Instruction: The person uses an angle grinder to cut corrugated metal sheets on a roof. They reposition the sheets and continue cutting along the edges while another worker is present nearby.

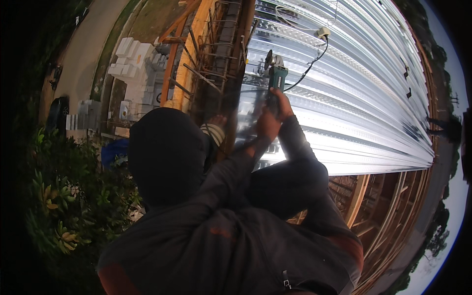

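Observation:
An angle grinder with a green body and a dark disc points away from me over the ribbed metal sheets. My right hand is closed round its body. Just below and to the left, my left hand is closed at the rear end of the same tool; its fingers are partly hidden. The disc stands above the sheets near their left edge, and I cannot tell whether it touches metal. From the grinder a black cord runs right to a pale connector.
Shiny ribbed metal sheets spread to the right. Along their left edge runs a beam trough with reinforcing bars and an orange-brown timber. My bent left knee is near it. Stacked pale blocks lie below; timber framing shows lower right.

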`<state>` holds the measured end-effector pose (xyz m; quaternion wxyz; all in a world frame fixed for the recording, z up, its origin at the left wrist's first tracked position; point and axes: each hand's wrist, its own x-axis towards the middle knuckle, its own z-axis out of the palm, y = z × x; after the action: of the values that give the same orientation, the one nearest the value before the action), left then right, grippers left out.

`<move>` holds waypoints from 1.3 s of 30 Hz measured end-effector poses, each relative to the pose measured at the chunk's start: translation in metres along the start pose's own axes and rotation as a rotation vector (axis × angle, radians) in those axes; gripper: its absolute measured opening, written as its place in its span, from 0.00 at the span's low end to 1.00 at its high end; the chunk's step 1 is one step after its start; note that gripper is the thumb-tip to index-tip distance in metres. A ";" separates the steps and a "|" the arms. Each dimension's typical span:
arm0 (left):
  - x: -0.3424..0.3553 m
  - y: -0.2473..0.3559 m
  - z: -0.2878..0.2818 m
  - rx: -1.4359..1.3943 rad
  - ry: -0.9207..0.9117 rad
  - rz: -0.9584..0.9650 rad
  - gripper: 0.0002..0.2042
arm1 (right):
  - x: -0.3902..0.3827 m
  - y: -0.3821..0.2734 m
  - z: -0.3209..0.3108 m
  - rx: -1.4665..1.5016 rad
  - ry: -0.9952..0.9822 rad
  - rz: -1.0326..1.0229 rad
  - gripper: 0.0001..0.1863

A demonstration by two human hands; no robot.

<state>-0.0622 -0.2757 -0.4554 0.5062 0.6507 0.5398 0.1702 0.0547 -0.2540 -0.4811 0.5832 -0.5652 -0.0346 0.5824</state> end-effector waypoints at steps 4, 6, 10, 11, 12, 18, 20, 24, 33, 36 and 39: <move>0.001 -0.003 -0.002 -0.040 -0.058 -0.015 0.31 | 0.010 0.006 -0.009 0.024 -0.003 0.042 0.16; 0.002 -0.004 -0.003 -0.032 -0.076 -0.042 0.30 | 0.012 0.008 -0.007 0.002 0.003 0.056 0.16; 0.002 -0.007 -0.004 -0.103 -0.065 -0.018 0.32 | 0.014 0.013 -0.011 -0.007 0.021 0.090 0.15; 0.003 -0.009 -0.004 -0.093 -0.092 -0.027 0.31 | 0.016 0.015 -0.011 0.001 0.011 0.079 0.17; 0.004 -0.011 -0.003 -0.083 -0.120 -0.037 0.30 | 0.017 0.015 -0.011 0.009 0.001 0.068 0.20; 0.005 -0.013 -0.001 -0.060 -0.074 0.004 0.26 | 0.021 0.017 -0.015 -0.013 0.021 0.081 0.22; 0.003 -0.009 -0.002 -0.069 -0.048 -0.022 0.26 | 0.022 0.017 -0.016 -0.022 0.020 0.080 0.23; 0.005 -0.009 -0.006 -0.078 -0.094 -0.059 0.33 | 0.019 0.019 -0.015 0.005 0.000 0.066 0.23; 0.003 -0.010 -0.010 -0.122 -0.121 -0.035 0.33 | 0.012 0.015 -0.007 0.006 0.000 0.101 0.22; 0.003 -0.008 -0.008 -0.100 -0.102 -0.085 0.26 | 0.014 0.018 -0.012 -0.001 0.032 0.119 0.22; 0.000 -0.001 -0.016 -0.226 -0.031 0.030 0.28 | 0.018 0.022 -0.015 0.029 0.028 0.105 0.21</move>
<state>-0.0748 -0.2683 -0.4489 0.5820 0.6000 0.4995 0.2276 0.0568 -0.2578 -0.5131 0.5604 -0.5658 0.0117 0.6047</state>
